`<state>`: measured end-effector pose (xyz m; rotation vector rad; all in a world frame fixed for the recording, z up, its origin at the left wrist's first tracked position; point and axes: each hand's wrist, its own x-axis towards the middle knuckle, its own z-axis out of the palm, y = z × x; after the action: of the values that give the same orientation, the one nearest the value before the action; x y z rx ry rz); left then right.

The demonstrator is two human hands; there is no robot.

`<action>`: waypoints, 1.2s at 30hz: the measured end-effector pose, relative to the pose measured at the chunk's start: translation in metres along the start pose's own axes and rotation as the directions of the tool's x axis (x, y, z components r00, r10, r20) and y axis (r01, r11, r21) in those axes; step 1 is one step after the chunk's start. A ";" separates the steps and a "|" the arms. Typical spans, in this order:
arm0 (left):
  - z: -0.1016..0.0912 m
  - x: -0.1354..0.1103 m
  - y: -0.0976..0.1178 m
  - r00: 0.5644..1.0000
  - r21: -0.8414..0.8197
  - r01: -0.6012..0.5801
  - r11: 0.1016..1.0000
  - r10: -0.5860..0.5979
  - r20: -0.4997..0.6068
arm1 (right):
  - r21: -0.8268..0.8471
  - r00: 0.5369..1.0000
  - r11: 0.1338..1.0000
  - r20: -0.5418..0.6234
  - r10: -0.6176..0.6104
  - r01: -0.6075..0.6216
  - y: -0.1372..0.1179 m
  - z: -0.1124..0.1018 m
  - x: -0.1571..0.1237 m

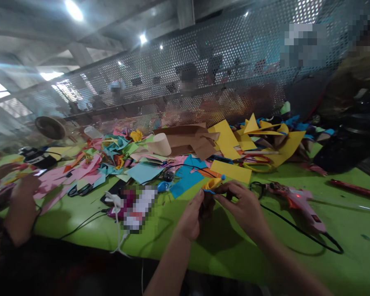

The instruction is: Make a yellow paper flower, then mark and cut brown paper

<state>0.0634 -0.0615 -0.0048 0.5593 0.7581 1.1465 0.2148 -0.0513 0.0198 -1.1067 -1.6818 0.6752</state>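
A small yellow and blue craft piece (212,183), perhaps of paper or foam sheet, is held up just above the green table (179,246). My left hand (191,218) is closed on it from the left, thumb on top. From the other side my right hand (242,201) pinches its blue edge between thumb and fingers. What lies under the piece is hidden by my fingers. Right of my hands a pink hot glue gun (300,201) rests on its side with a red light glowing. Blue sheet (186,183) and yellow sheet (231,170) lie just beyond my hands.
Red-handled scissors (255,161), black-handled scissors (80,190) and piled coloured scraps (111,152) cover the back. White cables (119,238) and a blurred-out object (142,205) lie left; the glue gun's black cord (296,226) loops right. A co-worker's arm (21,205) reaches in from the left.
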 end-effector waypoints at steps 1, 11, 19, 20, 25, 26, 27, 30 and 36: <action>0.000 0.000 0.000 1.000 0.012 -0.002 1.000 0.002 0.002 | 0.005 1.000 1.000 -0.008 -0.006 0.006 0.000 0.000 0.000; -0.005 0.000 -0.002 0.996 0.045 0.068 0.997 -0.066 -0.052 | 0.024 0.998 1.000 -0.055 0.015 -0.014 0.003 0.000 0.001; -0.002 0.001 0.001 0.993 0.020 0.103 0.994 -0.104 0.061 | 0.120 0.989 0.982 -0.020 0.147 -0.144 -0.004 -0.002 0.002; -0.002 0.001 0.002 0.993 0.013 0.106 0.994 -0.107 0.046 | 0.122 0.989 0.982 -0.017 0.148 -0.145 -0.004 -0.001 0.002; -0.001 -0.002 0.001 0.988 -0.027 0.136 0.990 -0.137 -0.073 | 0.077 0.991 0.989 -0.034 0.131 -0.128 -0.003 0.000 0.001; -0.001 -0.002 0.001 0.988 -0.024 0.137 0.990 -0.138 -0.073 | 0.064 0.992 0.991 -0.031 0.119 -0.117 -0.003 0.000 0.001; 0.000 -0.002 0.001 0.989 -0.015 0.136 0.991 -0.136 -0.061 | 0.053 0.994 0.993 -0.030 0.105 -0.103 -0.002 0.001 0.000; 0.000 -0.001 0.001 0.992 0.025 0.126 0.992 -0.127 0.013 | 0.030 0.996 0.997 -0.040 0.079 -0.077 0.001 0.001 0.000; 0.000 0.000 0.003 0.995 0.014 0.087 0.996 -0.088 0.038 | 0.044 0.993 0.994 -0.062 0.103 -0.101 0.001 0.002 0.001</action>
<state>0.0614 -0.0607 -0.0021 0.5517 0.7495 1.0479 0.2134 -0.0501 0.0183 -1.1797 -1.5587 0.7275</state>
